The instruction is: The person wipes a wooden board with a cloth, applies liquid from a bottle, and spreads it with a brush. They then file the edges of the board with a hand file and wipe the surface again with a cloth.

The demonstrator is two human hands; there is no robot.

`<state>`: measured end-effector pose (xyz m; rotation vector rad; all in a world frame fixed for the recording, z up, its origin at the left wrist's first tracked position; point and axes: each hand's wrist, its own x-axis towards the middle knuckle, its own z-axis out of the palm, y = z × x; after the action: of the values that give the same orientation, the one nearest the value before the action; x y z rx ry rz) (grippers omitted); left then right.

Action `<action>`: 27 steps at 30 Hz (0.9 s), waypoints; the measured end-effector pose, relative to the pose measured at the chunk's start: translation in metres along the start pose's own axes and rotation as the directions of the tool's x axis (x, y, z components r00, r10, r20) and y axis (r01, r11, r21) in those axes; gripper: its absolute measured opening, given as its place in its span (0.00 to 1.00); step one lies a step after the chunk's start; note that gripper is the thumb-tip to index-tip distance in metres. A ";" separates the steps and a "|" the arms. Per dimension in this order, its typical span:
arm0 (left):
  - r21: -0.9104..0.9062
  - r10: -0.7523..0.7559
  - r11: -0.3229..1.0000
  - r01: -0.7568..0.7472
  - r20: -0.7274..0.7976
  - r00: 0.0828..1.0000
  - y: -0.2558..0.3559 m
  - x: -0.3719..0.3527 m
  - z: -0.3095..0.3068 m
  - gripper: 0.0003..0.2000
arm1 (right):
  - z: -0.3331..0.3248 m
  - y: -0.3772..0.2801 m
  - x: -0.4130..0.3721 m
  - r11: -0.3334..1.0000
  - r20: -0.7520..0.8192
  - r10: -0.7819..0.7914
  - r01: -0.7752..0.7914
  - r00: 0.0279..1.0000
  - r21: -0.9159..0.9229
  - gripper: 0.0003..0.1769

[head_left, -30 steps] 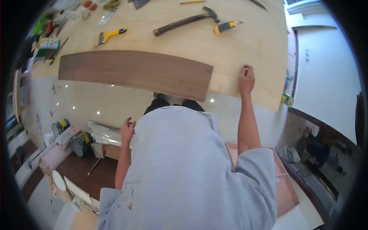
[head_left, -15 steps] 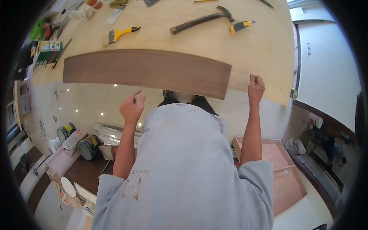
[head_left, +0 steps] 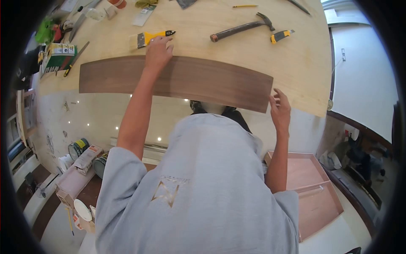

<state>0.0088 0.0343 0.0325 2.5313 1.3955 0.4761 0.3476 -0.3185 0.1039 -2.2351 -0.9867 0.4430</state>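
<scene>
A long dark brown board point(head_left: 203, 80) lies across the near edge of the pale wooden table point(head_left: 296, 59). My left hand point(head_left: 158, 53) reaches over the board, its fingers at the yellow handle of a paintbrush point(head_left: 152, 37); whether they touch it I cannot tell. The fingers look apart. At the board's right end is my right hand point(head_left: 281, 106), fingers loosely curved and apart, close to the corner, with nothing visible in it.
Beyond the board lie a hammer point(head_left: 241, 29), a yellow utility knife point(head_left: 281, 36) and a pencil point(head_left: 245, 6). A saw point(head_left: 77, 58) and a green box point(head_left: 60, 55) are at left. Paint cans point(head_left: 78, 148) and a pink tray point(head_left: 315, 199) stand lower down.
My left hand has moved from below the board up over it to the paintbrush. My right hand has come down slightly to the board's right end, its fingers opening. The whole view has shifted a little.
</scene>
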 end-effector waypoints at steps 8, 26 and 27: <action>-0.023 0.067 0.997 -0.067 0.024 0.997 -0.031 0.033 0.020 0.23 | -0.025 0.075 -0.072 0.936 -0.131 0.351 -0.346 0.927 0.061 0.11; -0.256 0.137 0.958 -0.132 0.003 0.991 0.090 -0.089 0.045 0.26 | 0.003 0.017 0.017 0.968 0.142 0.190 -0.161 0.971 -0.195 0.20; -0.254 0.126 0.960 -0.120 0.008 0.992 0.088 -0.091 0.045 0.27 | 0.005 0.017 0.019 0.970 0.157 0.182 -0.151 0.971 -0.190 0.20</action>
<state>0.0490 -0.0907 0.0041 2.4146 1.0941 0.6016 0.3670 -0.3112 0.0879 -2.4857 -0.9608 0.6570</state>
